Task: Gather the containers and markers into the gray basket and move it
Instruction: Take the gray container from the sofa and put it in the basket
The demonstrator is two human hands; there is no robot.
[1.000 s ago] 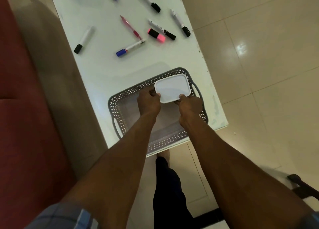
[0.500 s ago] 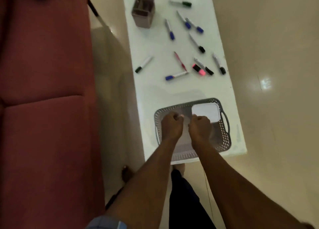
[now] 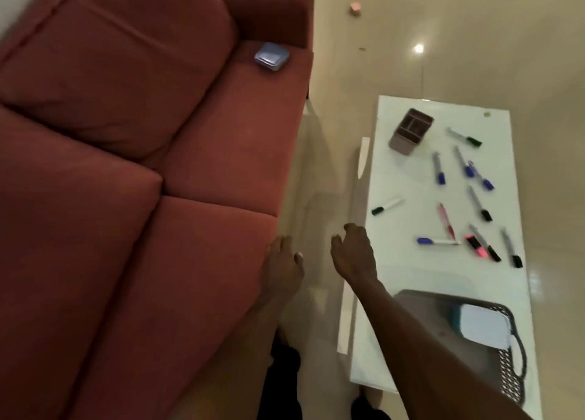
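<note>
The gray basket (image 3: 512,369) stands at the near end of the white table (image 3: 405,270), with a white-lidded container (image 3: 482,326) inside it. Several markers lie scattered on the table, among them a blue-capped marker (image 3: 437,241), a pink highlighter (image 3: 476,246) and a black-capped marker (image 3: 386,206). A brownish divided holder (image 3: 411,131) stands at the table's far end. A small bluish container (image 3: 272,56) lies on the red sofa. My left hand (image 3: 283,266) and my right hand (image 3: 354,251) hover empty, fingers relaxed, over the gap between sofa and table.
The red sofa (image 3: 142,166) fills the left side. A narrow strip of glossy tiled floor (image 3: 326,153) runs between sofa and table. A small pink object (image 3: 355,8) lies on the floor far off.
Both hands have left the basket and swung left, off the table toward the sofa. The view has turned left, bringing the sofa and the bluish container into sight.
</note>
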